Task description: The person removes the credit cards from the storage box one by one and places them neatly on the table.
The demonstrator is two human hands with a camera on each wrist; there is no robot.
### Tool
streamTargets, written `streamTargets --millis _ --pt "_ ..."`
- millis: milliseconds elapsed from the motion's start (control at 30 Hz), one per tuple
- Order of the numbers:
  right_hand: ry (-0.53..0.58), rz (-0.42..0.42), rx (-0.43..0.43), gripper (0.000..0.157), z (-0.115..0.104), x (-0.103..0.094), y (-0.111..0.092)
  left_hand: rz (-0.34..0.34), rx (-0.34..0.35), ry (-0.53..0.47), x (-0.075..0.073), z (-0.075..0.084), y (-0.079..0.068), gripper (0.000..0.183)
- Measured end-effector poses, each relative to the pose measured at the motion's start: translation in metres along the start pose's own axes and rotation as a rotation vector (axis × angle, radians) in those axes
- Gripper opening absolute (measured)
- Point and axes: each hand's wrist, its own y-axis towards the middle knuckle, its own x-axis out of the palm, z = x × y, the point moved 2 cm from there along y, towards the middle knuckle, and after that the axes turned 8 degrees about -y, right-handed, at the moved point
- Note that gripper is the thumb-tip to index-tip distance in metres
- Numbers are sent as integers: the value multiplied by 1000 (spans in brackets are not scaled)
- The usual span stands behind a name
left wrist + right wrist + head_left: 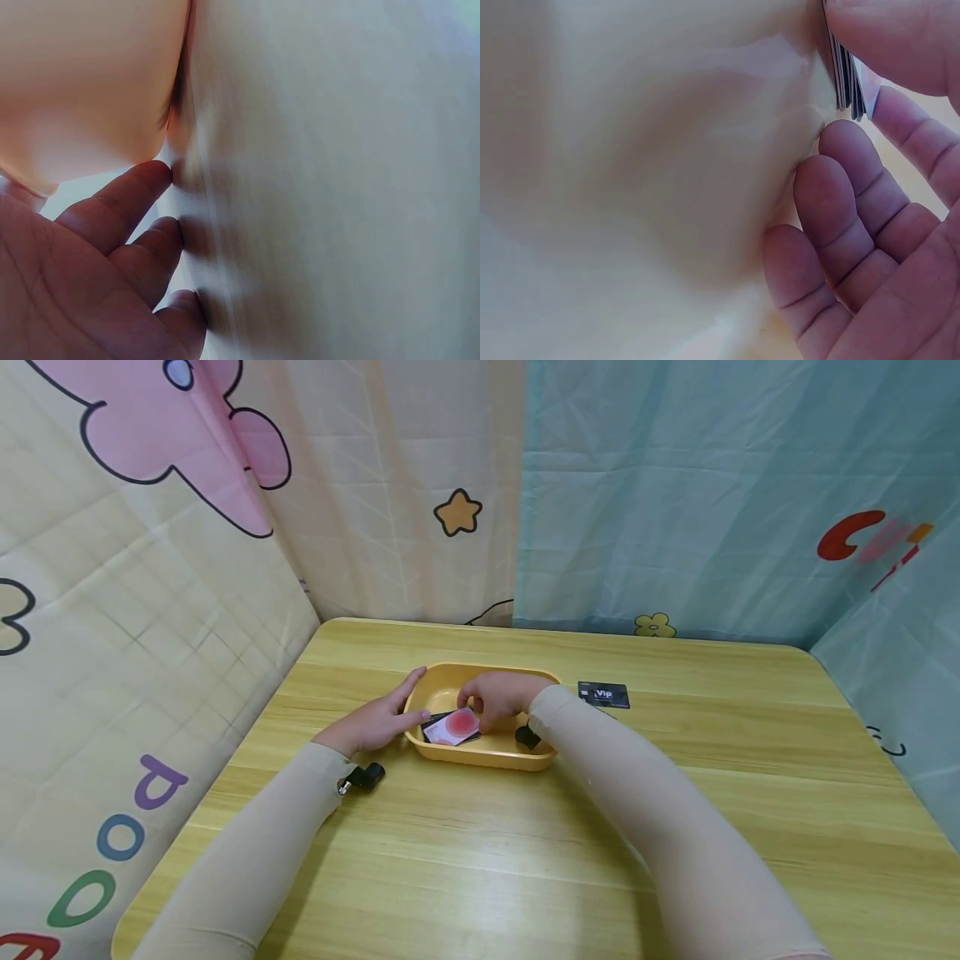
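Note:
A yellow plastic basket stands on the table, with a small stack of cards in its left half. The top card is pale with a red-pink circle; darker cards stick out beneath it. My left hand holds the basket's left end, thumb over the rim and the other fingers outside, some fingertips against the tabletop in the left wrist view. Reaching inside, my right hand has its thumb and fingers at the stack's right end. The right wrist view shows the stack's layered edges beside the thumb.
A black card marked "Vip" lies on the table right of the basket, with part of another card's edge near my right sleeve. Small black cameras sit on my wrists. Patterned curtains hang behind the wooden table.

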Motion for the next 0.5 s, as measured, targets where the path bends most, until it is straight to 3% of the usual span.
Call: streamTargets --millis 500 --pt "-12 11 -29 50 -1 -1 -5 5 1 6 0 -1 0 88"
